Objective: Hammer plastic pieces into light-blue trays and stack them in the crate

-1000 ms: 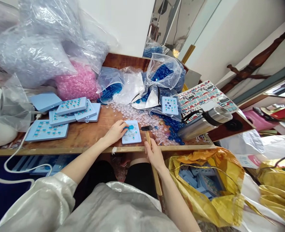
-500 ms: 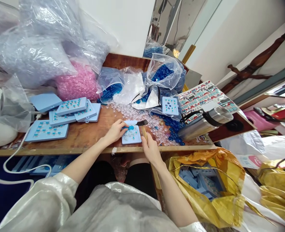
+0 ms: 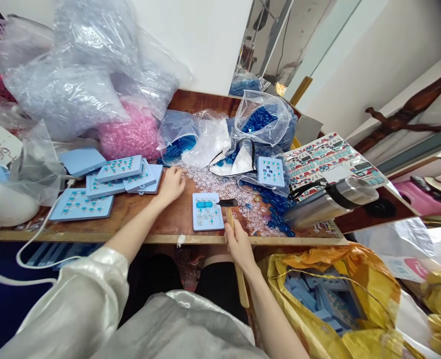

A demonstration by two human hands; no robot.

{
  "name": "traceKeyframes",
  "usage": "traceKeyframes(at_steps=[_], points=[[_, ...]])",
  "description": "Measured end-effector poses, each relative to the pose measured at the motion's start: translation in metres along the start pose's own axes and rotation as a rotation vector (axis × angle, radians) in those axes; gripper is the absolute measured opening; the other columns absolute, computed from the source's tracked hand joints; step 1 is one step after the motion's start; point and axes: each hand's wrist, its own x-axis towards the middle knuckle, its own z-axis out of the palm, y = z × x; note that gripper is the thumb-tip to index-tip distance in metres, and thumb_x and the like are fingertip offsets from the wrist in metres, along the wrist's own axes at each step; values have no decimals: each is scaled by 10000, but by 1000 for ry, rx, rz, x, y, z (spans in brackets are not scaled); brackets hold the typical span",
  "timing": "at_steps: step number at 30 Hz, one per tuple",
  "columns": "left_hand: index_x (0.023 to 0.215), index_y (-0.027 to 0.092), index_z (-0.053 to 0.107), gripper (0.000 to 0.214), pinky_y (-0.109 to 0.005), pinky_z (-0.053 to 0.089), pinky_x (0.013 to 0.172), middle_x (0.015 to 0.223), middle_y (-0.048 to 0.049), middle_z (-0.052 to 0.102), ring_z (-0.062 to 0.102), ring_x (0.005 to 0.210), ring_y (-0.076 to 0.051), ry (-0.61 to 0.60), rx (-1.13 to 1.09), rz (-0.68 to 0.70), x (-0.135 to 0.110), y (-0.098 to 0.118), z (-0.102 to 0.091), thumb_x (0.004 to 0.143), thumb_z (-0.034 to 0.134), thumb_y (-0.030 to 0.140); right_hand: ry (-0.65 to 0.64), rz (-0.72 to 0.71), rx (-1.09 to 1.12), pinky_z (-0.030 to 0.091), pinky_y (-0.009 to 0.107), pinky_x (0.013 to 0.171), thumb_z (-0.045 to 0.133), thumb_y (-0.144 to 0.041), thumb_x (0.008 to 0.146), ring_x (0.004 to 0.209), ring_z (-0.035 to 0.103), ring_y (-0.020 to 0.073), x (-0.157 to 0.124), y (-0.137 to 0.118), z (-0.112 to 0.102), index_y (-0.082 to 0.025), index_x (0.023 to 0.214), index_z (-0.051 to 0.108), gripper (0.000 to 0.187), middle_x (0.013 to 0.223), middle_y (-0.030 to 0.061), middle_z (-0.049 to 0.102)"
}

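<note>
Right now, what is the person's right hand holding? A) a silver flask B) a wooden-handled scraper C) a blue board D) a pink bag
B: the right hand is closed around the wooden handle of the scraper, and its dark blade reaches over the corner of the blue board.

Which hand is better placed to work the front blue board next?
Probably the right hand: it grips a scraper, blade at the front blue board's corner; the left hand is beside clear rings.
</note>
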Motion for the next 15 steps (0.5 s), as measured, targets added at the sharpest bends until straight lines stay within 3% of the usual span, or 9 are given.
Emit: traceKeyframes(at_steps=[4, 8, 12, 15], points=[[1122, 92, 517, 386, -431, 381, 921, 1226, -187, 427, 401, 1142, -300, -75, 281, -99, 55, -38, 0, 762, 386, 43, -6, 44, 149, 366, 209, 463, 322, -422, 901, 437, 442, 106, -3, 10, 5, -202, 1122, 476, 348, 539, -62, 439], [1109, 86, 505, 375, -448, 430, 808, 1112, -222, 506, 492, 1052, -324, -156, 413, -245, 86, -54, -3, 803, 292, 47, 11, 50, 278, 327, 189, 377, 323, -448, 896, 366, 384, 77, -1, 12, 7, -187, 1102, 474, 365, 532, -75, 415], [1049, 86, 532, 330, -409, 430, 804, 1008, -192, 565, 549, 963, -298, -126, 333, -254, 84, -52, -8, 754, 385, 70, 31, 54, 360, 321, 179, 356, 314, -456, 898, 344, 376, 63, 1, 13, 5, -182, 1112, 459, 377, 535, -84, 404], [997, 116, 559, 298, -348, 438, 798, 906, -101, 606, 574, 862, -230, -113, 77, -273, 53, -38, -14, 716, 474, 165, 27, 60, 356, 335, 177, 366, 327, -454, 894, 347, 392, 61, 2, 14, 4, -184, 1103, 465, 368, 535, -84, 420]])
